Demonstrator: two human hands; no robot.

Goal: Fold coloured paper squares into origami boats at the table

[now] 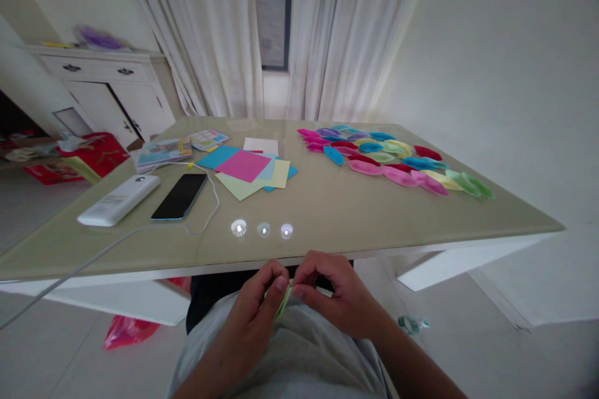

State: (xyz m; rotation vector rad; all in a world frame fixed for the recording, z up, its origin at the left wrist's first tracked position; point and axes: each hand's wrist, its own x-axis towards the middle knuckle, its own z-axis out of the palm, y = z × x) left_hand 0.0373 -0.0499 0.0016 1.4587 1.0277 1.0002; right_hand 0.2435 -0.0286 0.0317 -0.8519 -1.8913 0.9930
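Just below the table's front edge, both my hands come together over my lap. My left hand (259,299) is closed on a small folded piece of pale green paper (284,302), thumb on top. The fingers of my right hand (334,293) pinch at the upper end of the same paper. Most of the paper is hidden by my fingers. On the table lie loose coloured sheets (243,165) in pink, blue, pale green and cream. To the right are several rows of folded paper boat-like shapes (374,168) in pink, red, blue, yellow and green.
A black phone (180,197), a white power bank (119,201) and a white cable (216,199) lie at the left of the table (327,218). Booklets (163,153) sit behind them. A pink plastic bag (131,330) and a bottle (412,324) are on the floor.
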